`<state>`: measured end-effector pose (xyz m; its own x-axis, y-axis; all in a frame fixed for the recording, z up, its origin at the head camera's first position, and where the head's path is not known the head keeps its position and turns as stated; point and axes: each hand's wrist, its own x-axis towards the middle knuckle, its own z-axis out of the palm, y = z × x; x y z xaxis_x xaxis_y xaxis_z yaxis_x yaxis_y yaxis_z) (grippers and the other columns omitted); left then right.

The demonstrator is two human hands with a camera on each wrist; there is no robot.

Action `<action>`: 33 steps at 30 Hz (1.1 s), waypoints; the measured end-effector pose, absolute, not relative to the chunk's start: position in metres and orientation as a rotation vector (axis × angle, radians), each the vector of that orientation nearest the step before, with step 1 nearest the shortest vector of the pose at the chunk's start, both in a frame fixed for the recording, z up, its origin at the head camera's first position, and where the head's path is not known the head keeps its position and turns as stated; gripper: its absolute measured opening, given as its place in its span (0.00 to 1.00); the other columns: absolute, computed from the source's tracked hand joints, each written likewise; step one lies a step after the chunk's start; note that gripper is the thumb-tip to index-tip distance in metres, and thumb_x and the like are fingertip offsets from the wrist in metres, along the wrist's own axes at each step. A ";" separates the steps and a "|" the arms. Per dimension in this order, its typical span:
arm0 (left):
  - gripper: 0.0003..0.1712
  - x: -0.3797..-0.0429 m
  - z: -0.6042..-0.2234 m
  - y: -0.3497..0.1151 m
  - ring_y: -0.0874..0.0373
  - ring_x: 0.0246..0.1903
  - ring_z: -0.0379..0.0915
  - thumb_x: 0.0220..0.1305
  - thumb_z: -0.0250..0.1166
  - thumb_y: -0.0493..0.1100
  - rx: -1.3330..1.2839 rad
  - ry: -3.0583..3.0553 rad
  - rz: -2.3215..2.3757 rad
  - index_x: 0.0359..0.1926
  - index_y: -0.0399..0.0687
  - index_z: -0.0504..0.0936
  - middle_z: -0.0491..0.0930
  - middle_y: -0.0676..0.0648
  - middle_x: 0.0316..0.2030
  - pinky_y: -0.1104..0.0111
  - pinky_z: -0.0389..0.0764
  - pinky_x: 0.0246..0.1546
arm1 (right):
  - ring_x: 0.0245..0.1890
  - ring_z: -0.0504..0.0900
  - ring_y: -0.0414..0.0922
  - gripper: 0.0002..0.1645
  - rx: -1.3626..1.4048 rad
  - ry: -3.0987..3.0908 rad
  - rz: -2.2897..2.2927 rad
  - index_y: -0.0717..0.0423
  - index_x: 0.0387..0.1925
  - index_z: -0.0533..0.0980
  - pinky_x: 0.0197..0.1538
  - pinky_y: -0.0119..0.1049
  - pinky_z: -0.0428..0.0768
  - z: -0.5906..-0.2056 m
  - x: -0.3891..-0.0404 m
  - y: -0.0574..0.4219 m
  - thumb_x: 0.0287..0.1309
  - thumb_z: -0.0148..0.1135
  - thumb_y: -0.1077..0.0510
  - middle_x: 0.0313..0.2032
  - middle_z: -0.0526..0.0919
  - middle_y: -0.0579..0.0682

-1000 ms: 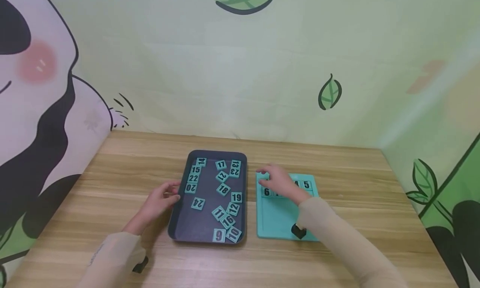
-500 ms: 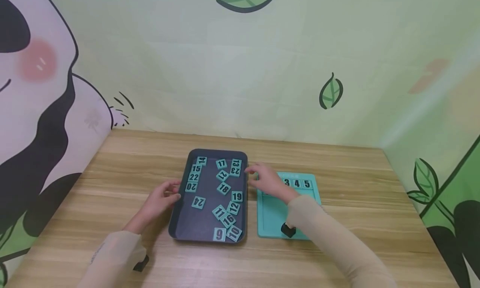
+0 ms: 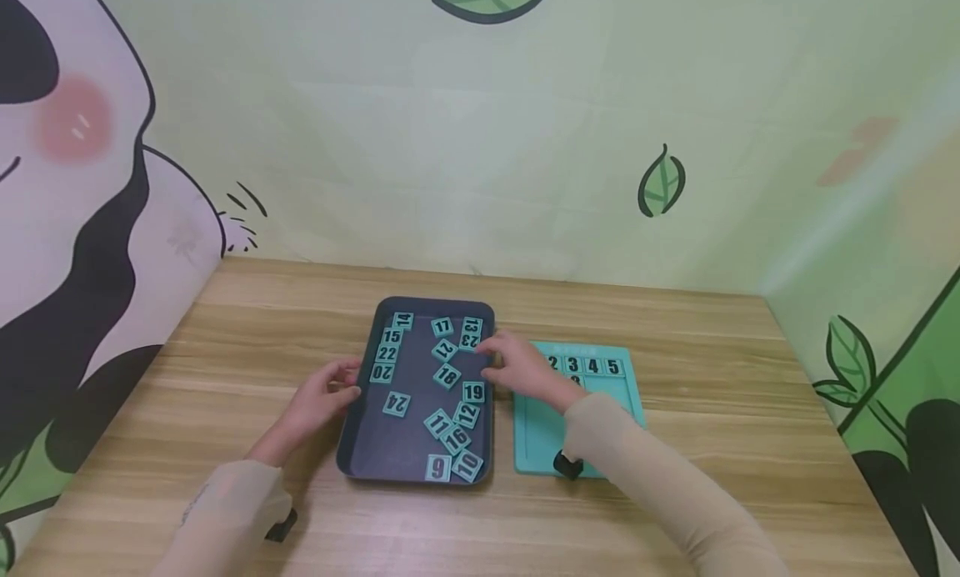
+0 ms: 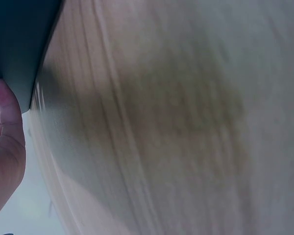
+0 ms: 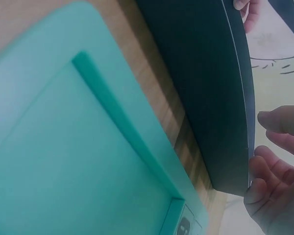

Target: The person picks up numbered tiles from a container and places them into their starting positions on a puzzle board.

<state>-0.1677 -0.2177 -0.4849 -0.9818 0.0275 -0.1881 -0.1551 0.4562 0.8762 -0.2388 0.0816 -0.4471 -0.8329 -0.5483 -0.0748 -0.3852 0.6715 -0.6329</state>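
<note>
My left hand holds the left side of a dark tray. Its thumb lies on the tray's outer wall in the left wrist view, fingertips right at the rim. Numbered square tiles lie scattered in the tray. My right hand reaches across the tray's right rim, thumb and fingers apart, nothing between them. Just off its fingertips are the 23 tile and the 19 tile. Below its forearm sits a turquoise board with tiles in its top rows, partly hidden by the right hand and sleeve.
The wooden table runs back to a painted wall. A narrow strip of table separates tray and board. In the tray, the 9 tile and 10 tile lie at the front, the 14 tile at the back left.
My right hand has moved left from over the board to the tray's right rim, uncovering more of the board's top row. The left hand has stayed at the tray's left side.
</note>
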 end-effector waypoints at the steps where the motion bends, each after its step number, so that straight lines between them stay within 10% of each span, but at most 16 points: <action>1: 0.26 -0.168 -0.485 -0.218 0.43 0.47 0.70 0.59 0.52 0.34 -0.112 2.528 1.550 0.60 0.40 0.62 0.68 0.36 0.45 0.64 0.78 0.38 | 0.43 0.74 0.48 0.20 -0.758 2.626 -0.906 0.56 0.48 0.73 0.41 0.35 0.75 -0.447 -0.239 0.081 0.51 0.58 0.60 0.45 0.74 0.53; 33: 0.26 -0.168 -0.485 -0.218 0.44 0.46 0.70 0.60 0.52 0.35 -0.113 2.534 1.534 0.60 0.41 0.62 0.68 0.36 0.46 0.64 0.78 0.38 | 0.43 0.74 0.42 0.19 -0.846 2.658 -0.719 0.51 0.47 0.74 0.45 0.34 0.75 -0.456 -0.230 0.068 0.51 0.59 0.56 0.44 0.75 0.47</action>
<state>-0.1675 -0.2179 -0.4850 -0.9814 0.0264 -0.1900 -0.1561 0.4656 0.8711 -0.2303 0.0676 -0.4558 -0.7966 -0.5971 -0.0938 -0.4685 0.7080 -0.5284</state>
